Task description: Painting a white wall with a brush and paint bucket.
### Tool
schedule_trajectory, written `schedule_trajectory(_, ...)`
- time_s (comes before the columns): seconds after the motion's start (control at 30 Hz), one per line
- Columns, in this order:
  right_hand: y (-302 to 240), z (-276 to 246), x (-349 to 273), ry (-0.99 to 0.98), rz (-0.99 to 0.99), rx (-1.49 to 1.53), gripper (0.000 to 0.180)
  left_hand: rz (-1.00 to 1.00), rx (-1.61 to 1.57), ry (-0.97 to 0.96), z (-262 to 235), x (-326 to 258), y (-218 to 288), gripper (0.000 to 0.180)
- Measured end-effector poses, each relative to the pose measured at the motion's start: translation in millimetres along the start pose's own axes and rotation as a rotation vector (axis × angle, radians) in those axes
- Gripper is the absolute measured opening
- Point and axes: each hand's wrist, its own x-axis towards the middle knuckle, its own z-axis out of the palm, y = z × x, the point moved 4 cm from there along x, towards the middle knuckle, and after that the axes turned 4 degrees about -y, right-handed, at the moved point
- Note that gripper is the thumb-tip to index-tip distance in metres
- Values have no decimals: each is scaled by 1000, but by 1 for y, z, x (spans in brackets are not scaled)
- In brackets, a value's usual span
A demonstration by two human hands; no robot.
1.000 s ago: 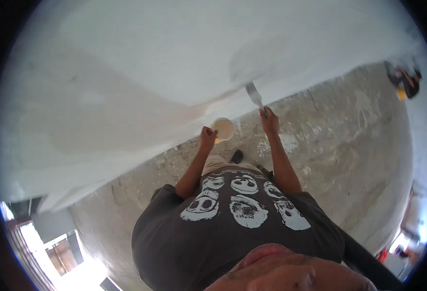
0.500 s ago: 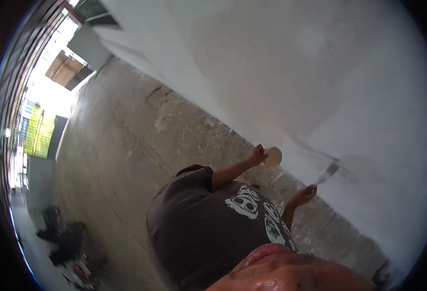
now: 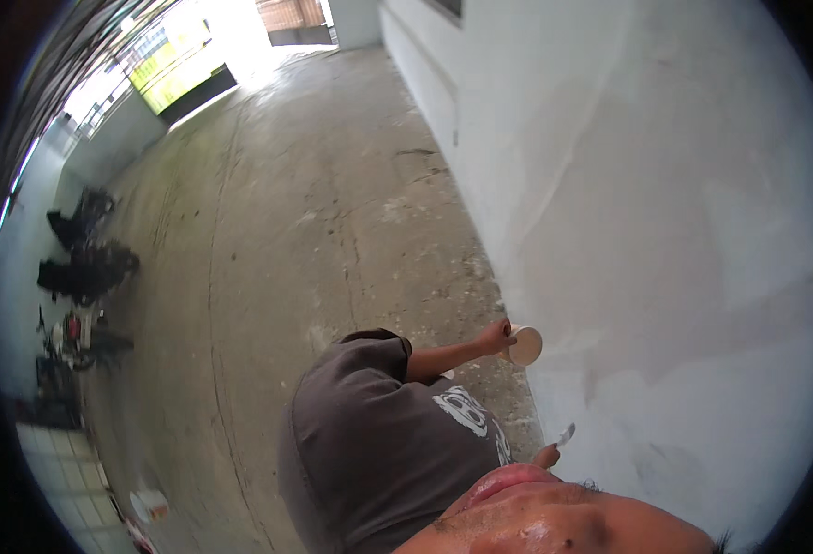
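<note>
Now the left hand (image 3: pixel 496 336) is closed around a small round cup (image 3: pixel 524 345) near the white wall (image 3: pixel 665 231); the right hand (image 3: pixel 546 455) grips a putty knife (image 3: pixel 565 434) beside the wall.

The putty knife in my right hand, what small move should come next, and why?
Probably bring the putty knife across to the small round cup for a fresh load. The right hand holds the blade just off the white wall, while the left hand holds the cup out beside that wall, apart from the blade. Whether the blade carries any filler is too small to tell.
</note>
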Motion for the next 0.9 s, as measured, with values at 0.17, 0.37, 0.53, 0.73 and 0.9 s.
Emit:
schedule_trajectory(0.17, -88, 42, -72, -172, 3, 148, 51, -99, -92, 93, -107, -65, -73, 36)
schedule_trajectory(0.37, -147, 120, -176, -466, 28, 261, 47, -165, -184, 423, -239, -172, -178, 34)
schedule_trajectory(0.53, -193, 204, -183, -555, -67, 382, 41, -255, -204, 768, -333, -276, -260, 34)
schedule_trajectory(0.73, -451, 111, -247, -499, -650, 766, 32, -423, -292, 1150, -363, -436, -359, 33)
schedule_trajectory(0.9, -592, 43, -352, -571, -895, 770, 33, -633, -377, 1409, -365, -512, -404, 33)
